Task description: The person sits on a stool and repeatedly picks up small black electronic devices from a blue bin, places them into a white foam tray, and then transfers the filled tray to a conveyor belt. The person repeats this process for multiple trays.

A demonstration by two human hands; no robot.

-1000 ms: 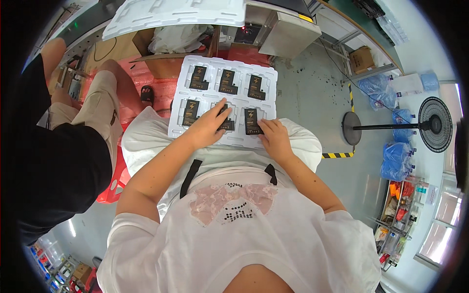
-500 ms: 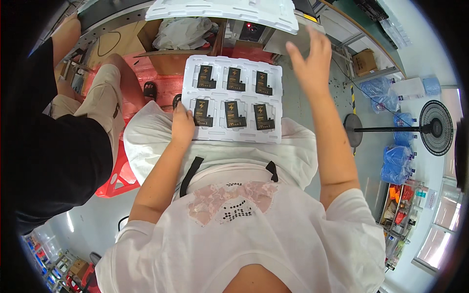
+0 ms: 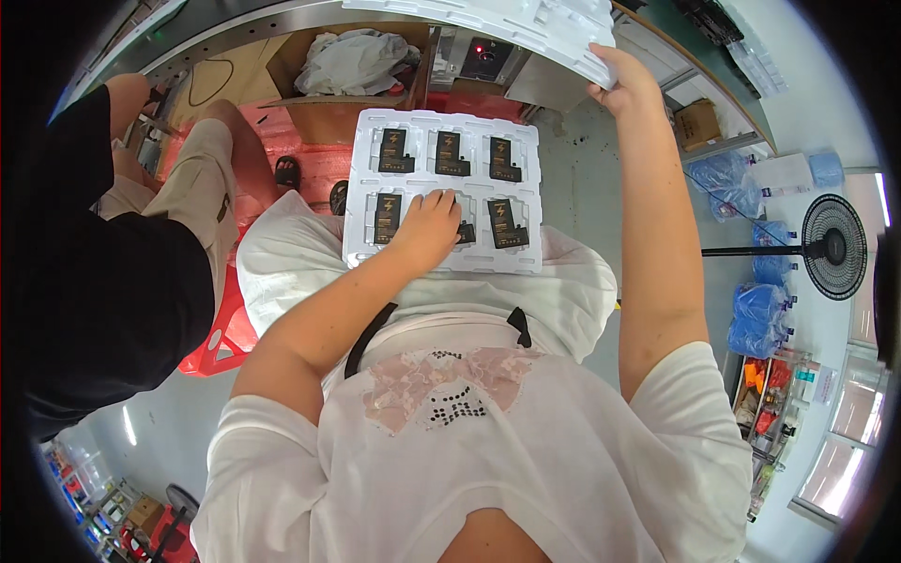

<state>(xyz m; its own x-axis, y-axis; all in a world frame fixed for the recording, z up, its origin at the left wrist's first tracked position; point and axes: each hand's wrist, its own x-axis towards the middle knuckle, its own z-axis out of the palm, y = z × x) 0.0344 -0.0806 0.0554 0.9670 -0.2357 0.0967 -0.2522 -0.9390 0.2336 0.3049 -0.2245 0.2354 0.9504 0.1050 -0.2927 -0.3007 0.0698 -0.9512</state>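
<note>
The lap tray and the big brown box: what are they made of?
Lap tray: probably moulded plastic with a faint sheen, because pockets are shaped into it. Big brown box: looks like dull cardboard, judging by its flat brown panels.

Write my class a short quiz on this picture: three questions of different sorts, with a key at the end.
1. How many black packs sit in the lap tray?
2. True or false: the left hand partly covers the middle pack of the near row.
3. What does the right hand hold?
A) the fan
B) the edge of the upper tray
C) a black pack

Key: 1. Six. 2. True. 3. B.
</note>
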